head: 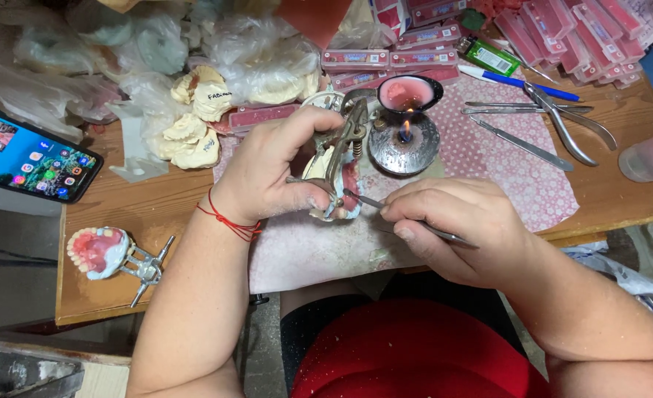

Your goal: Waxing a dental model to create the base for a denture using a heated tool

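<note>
My left hand [271, 169], a red thread around its wrist, grips a metal dental articulator [346, 140] that carries a plaster model with pink wax [350, 186]. My right hand [452, 221] pinches a thin metal wax instrument [385, 205] like a pen. Its tip touches the pink wax beside my left fingers. Both hands are over a pink patterned cloth [511, 169] on the wooden table [149, 214]. My left fingers hide part of the model.
A small burner [404, 140] with a lit flame and a dark bowl of pink wax [410, 93] stand just behind the hands. Pliers [566, 125], metal tools, a blue pen and pink boxes lie at the right. Plaster casts, plastic bags, a phone [28, 155] and another articulated model [109, 254] are left.
</note>
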